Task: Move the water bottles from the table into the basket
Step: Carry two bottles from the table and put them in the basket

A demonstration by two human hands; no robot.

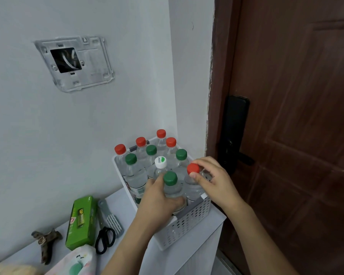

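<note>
White wall up top with an exposed switch box point(74, 63), brown door point(286, 116) on the right. Center frame, a white perforated basket point(189, 221) sits on the white table point(199, 261), packed with upright water bottles point(136, 175) in red, green and white caps. Left hand point(157, 201) is wrapped around the green-capped bottle point(172, 187) at the basket's near edge; right hand point(213, 181) pinches the red-capped bottle point(193, 169) by its neck. Scissors point(104, 238) and a green battery box point(81, 221) lie lower left.
</note>
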